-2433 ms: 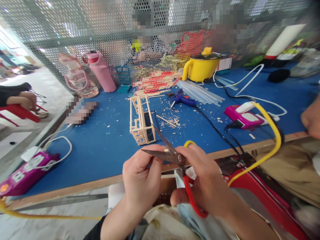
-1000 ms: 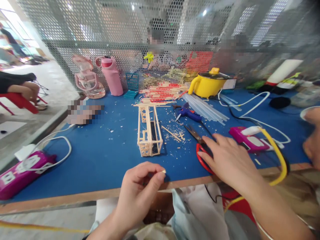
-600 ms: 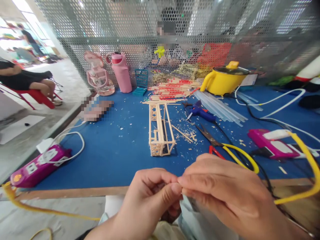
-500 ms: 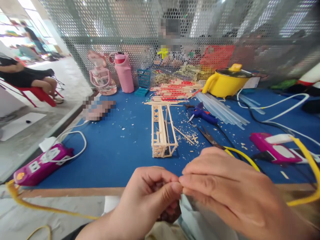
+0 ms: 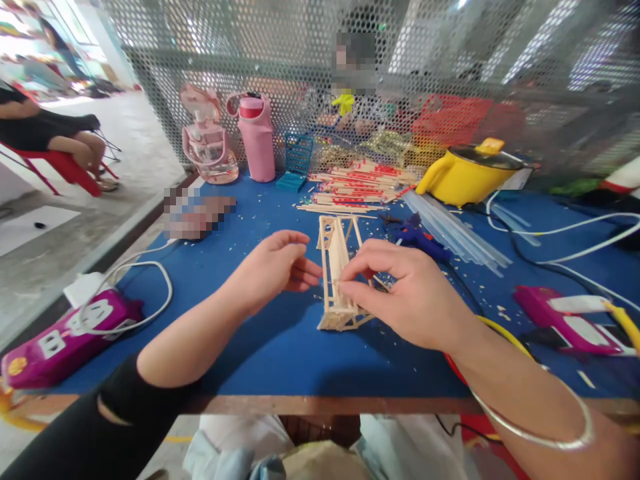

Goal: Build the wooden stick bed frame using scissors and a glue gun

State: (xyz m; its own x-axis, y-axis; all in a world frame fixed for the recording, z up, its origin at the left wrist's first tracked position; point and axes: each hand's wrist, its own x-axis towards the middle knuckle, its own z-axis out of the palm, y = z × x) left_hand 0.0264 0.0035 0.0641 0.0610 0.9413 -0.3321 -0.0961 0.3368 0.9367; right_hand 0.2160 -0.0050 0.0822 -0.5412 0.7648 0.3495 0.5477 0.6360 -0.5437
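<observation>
Two poses: left hand point(image 5: 277, 270) unclenched beside the stick frame point(image 5: 327, 303), right hand point(image 5: 410, 297) bent over it, grip unclear

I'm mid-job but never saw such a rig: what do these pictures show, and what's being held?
No machine here: these are a person's bare hands, seen from one head-worn camera looking forward and down. On the blue table stands a frame of wooden sticks. The left hand is open beside it, holding nothing visible; the right hand has its fingertips at the frame, but whether they pinch something is too small to tell. Nearby lie red-marked sticks, a blue glue gun and translucent rods, with a yellow pot behind.
</observation>
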